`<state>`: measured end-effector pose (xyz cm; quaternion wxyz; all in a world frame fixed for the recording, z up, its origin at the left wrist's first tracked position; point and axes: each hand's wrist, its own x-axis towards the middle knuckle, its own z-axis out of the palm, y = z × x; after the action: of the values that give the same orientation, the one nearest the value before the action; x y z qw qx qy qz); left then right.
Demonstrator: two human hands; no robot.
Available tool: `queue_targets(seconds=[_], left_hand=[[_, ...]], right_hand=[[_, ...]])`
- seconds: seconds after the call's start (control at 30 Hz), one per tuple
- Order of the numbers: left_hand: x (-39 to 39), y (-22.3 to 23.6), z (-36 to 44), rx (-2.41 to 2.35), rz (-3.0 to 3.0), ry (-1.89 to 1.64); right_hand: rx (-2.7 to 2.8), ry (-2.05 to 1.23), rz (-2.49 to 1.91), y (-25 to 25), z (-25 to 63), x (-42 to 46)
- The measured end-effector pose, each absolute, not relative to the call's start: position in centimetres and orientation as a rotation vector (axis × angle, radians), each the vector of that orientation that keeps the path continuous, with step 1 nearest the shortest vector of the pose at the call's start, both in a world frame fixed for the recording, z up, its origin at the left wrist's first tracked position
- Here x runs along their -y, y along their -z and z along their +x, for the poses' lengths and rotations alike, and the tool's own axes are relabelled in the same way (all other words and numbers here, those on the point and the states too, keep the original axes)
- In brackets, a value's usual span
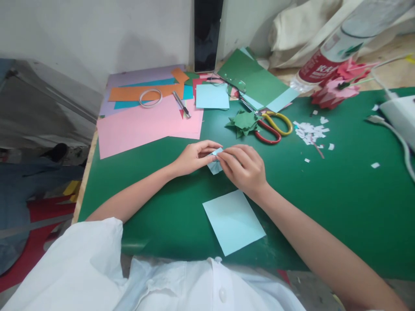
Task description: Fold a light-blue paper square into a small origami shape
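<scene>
Between my two hands is a small folded piece of light blue paper, held just above the green table mat. My left hand grips its left side between thumb and fingers. On the other side, my right hand pinches its upper right edge with thumb and fingertips, which partly hide the folds. A flat light blue paper square lies on the mat nearer my body. Just beyond my hands sits a green folded paper piece with pointed tips, beside scissors with red and yellow handles.
Pink paper, a tape roll and a utility knife lie at the back left. Blue sheets and green paper are at the back. White scraps, a bottle and pink paper flowers are to the right.
</scene>
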<state>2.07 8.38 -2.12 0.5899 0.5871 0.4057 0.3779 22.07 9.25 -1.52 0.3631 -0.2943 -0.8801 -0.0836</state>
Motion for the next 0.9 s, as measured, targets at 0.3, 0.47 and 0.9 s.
queue_targets(seconds=[0.3,0.47,0.9], left_hand=[[-8.38,2.22,2.16,-0.946,1.341,-0.884],[-8.2,1.9,2.13,-0.932,1.344,-0.844],[-7.99,1.47,2.1,-0.924,1.359,-0.796]], right_hand=[[2.267,0.356,-0.72,1.14,22.29,-9.37],[2.247,0.306,-0.737,1.45,22.49,-9.49],[2.14,-0.066,-0.824,1.62,21.52,-8.94]])
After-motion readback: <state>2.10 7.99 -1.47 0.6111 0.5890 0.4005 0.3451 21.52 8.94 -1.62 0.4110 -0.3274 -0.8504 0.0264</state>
